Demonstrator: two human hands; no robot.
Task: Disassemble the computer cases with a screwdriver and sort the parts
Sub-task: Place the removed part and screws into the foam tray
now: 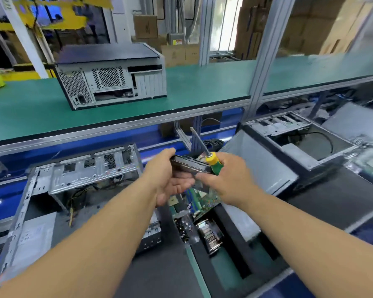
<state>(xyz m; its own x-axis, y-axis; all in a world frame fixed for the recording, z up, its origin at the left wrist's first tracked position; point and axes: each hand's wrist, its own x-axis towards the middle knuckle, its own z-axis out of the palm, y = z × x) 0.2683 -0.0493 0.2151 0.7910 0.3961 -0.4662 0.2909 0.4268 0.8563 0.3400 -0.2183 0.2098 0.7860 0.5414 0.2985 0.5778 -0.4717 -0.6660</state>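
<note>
Head view showed the left hand point(167, 179) and right hand point(226, 179) both gripping a flat dark metal drive box point(190, 166) above the open grey computer case point(73, 181), long side running left to right, likely heavy, stiff and best held by its edges, while the right fingers also held the green and yellow screwdriver point(211, 160) pointing up.

We see a green shelf point(202, 87) on grey posts point(261, 50), stacked cartons point(310, 24) and a bright window point(226, 22) behind.
</note>
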